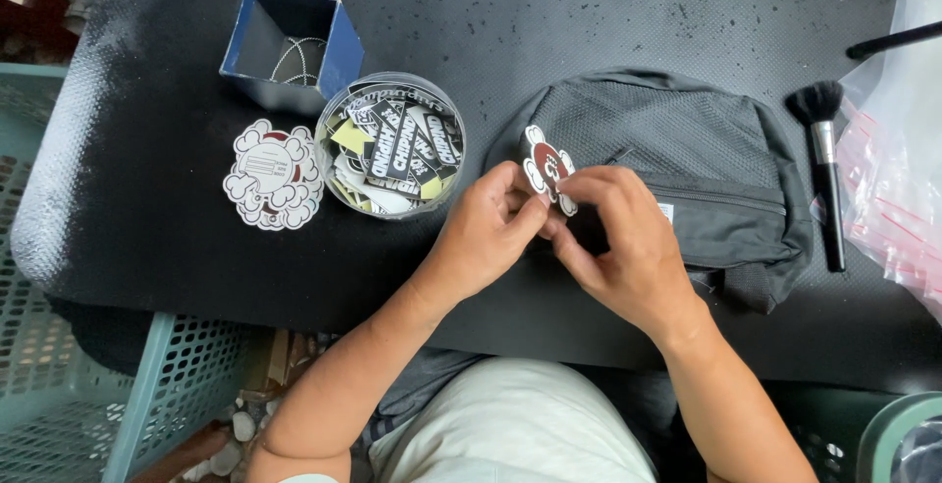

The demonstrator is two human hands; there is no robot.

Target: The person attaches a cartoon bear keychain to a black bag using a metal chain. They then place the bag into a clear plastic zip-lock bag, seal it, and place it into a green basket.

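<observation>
Both hands, left [486,238] and right [628,247], pinch a tag [547,167] with curled fingers over the bag [687,149] near the mat's [491,12] front edge.

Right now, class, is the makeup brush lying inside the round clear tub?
No, the makeup brush lies on the black mat right of the grey bag; the tub holds tags.

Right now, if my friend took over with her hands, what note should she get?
Left hand and right hand both pinch a small red-and-white cloud-shaped tag over the grey pouch.
A bigger matching cloud-shaped card lies flat beside the clear round tub of labels.
Blue box behind the tub; makeup brush right of the pouch.
Tag is not yet on the pouch.
</observation>
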